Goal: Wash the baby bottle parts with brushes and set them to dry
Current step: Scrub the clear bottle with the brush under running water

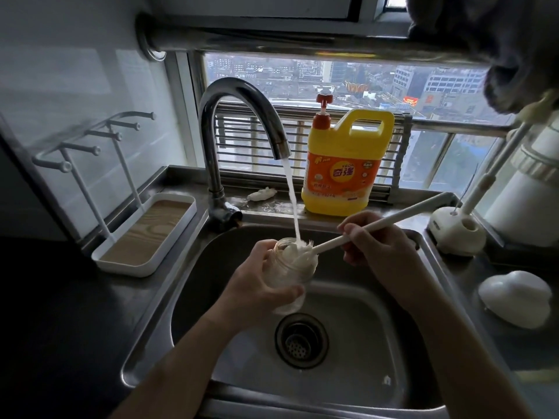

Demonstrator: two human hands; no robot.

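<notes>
Bottle scrubbed under running water

Frame centre: left hand [257,285] grips the bottle [290,273], mouth tilted to the stream — right hand [378,249] pinches the brush [348,234], its head inside.

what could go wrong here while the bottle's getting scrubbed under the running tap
1. The bottle is wet and only the left hand holds it over the sink. If the grip slips, it could drop toward the drain.
2. The water stream lands right at the bottle mouth, where the brush held by the right hand enters. Scrubbing there may flick spray onto the counter.
</notes>
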